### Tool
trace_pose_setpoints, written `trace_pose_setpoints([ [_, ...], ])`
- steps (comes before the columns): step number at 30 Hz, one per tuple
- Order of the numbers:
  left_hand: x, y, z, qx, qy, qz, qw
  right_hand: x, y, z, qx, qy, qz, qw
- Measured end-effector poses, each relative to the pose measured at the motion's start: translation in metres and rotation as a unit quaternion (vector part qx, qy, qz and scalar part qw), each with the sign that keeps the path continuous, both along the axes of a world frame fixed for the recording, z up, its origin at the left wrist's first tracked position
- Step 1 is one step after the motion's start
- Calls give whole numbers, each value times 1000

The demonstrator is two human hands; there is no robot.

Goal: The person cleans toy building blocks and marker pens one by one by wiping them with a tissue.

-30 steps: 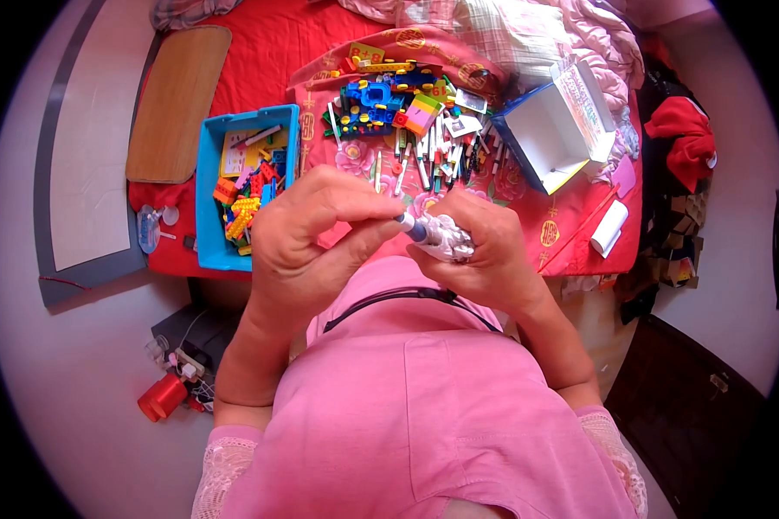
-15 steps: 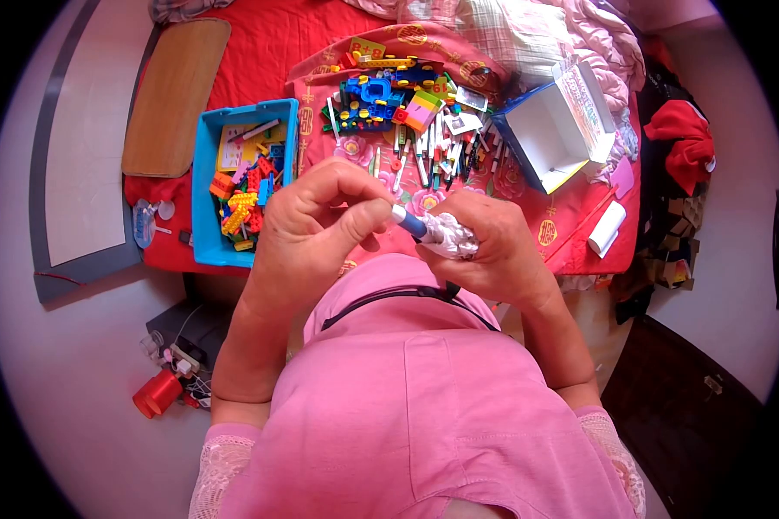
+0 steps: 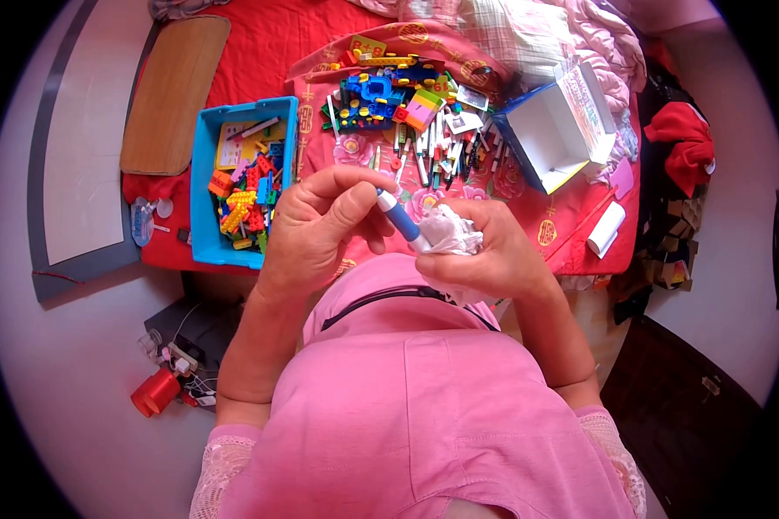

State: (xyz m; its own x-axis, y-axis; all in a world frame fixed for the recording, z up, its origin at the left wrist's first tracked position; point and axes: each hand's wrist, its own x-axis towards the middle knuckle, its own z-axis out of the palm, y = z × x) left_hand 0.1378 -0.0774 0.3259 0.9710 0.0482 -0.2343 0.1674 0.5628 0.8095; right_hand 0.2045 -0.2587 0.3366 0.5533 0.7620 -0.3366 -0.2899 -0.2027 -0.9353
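A blue and white marker [image 3: 396, 216] slants between my hands above my lap. My right hand [image 3: 498, 246] is closed around a crumpled white tissue [image 3: 448, 233] and the marker's lower end, which sits against the tissue. At the marker's upper end, the thumb and index finger of my left hand [image 3: 325, 225] are pinched together on its tip; the other fingers are curled. Beyond my hands a pile of markers [image 3: 446, 151] lies on the red cloth, beside blue toy pieces [image 3: 372, 91] and a block of pink, green and orange bricks [image 3: 422, 111].
A blue bin [image 3: 201, 186] holding colourful bricks and a card stands at the left. At the right are an open box [image 3: 541, 143] and a white roll [image 3: 608, 230]. A wooden board [image 3: 177, 95] lies at the back left, and a red container [image 3: 156, 393] is low at the left.
More of the marker's blue body shows between my hands. My left hand has shifted slightly left and up along it, and the tissue in my right hand looks more spread out.
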Motion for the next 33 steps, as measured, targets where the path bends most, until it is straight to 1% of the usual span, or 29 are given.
trace_pose_setpoints([
  [2, 0, 1, -1, -17, -7, -8, 1000, 1, 1, 4, 18, 66, -7, 998],
  [5, 0, 2, 0, -32, -14, -18, 999, 3, -1, -2, 29, 123, 15, 992],
  [8, 0, 1, 3, -34, -16, -20, 999, 3, -1, -3, 9, 151, 3, 989],
  [11, -1, -1, 4, -18, -19, -14, 1000, 1, -2, -10, 63, 184, -3, 981],
  [13, 0, -5, 6, 8, -18, -3, 1000, 1, -1, -14, 63, 187, -3, 980],
  [14, 0, -5, 4, 1, -14, 1, 1000, 2, -1, -15, 63, 188, -3, 980],
  [16, 3, -4, -2, -13, -6, 7, 1000, 4, 0, -16, 72, 220, -19, 973],
  [17, 5, -2, -3, -40, -7, 28, 999, 4, 0, -17, 77, 236, -28, 968],
  [18, 7, 1, -5, -67, -7, 49, 997, 5, 0, -12, 83, 224, -71, 968],
  [20, 10, 8, -8, -102, -5, 87, 991, 10, -3, -10, 128, 241, -128, 953],
  [21, 10, 12, -10, -112, -2, 103, 988, 14, -6, -14, 168, 233, -126, 949],
  [24, 10, 17, -12, -109, 1, 132, 985, 10, -9, -19, 141, 126, -247, 950],
  [27, 11, 21, -16, -105, 7, 144, 984, 11, -28, -33, 164, 120, -180, 962],
  [30, 11, 24, -20, -106, 11, 151, 983, -2, -23, -25, 78, 40, -186, 979],
  [32, 11, 25, -22, -103, 12, 158, 982, -5, -25, -18, 37, 36, -158, 986],
  [33, 11, 25, -22, -102, 14, 158, 982, -9, -20, -14, 25, -13, -157, 987],
])
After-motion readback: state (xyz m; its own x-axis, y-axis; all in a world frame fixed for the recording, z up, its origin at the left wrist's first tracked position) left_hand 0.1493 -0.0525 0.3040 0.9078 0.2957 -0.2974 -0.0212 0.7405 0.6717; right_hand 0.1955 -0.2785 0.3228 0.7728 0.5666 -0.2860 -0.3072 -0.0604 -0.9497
